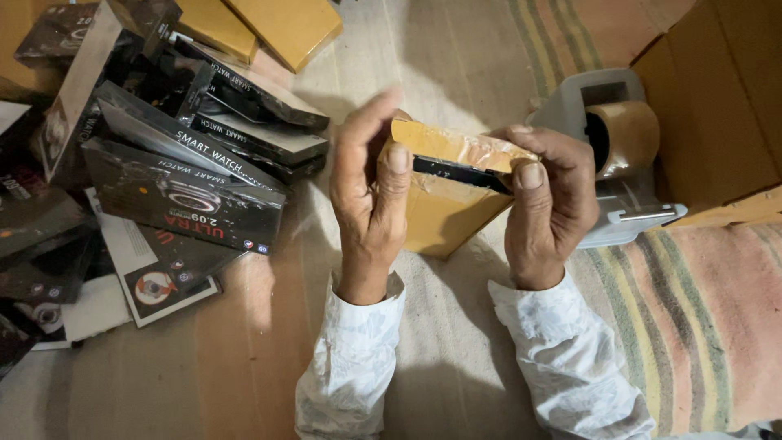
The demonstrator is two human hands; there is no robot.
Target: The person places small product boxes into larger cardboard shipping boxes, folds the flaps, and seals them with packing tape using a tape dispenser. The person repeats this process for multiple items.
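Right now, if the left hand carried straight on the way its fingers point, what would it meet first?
Beyond the yellow packet it grips, the left hand points up-frame; probably only the bare striped mat, though depth is unclear.

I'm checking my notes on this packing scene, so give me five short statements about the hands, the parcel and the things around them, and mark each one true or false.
1. Both hands hold one yellow-brown paper-wrapped flat parcel. True.
2. The left hand rests on the pile of black cardboard boxes. False: it grips the parcel's left end, apart from the pile.
3. A grey plastic tape dispenser with a brown tape roll sits beside the right hand. True.
4. The parcel is fully wrapped. False: a black strip shows at its open edge.
5. The hands work over a bare wooden table. False: a striped woven mat lies beneath.
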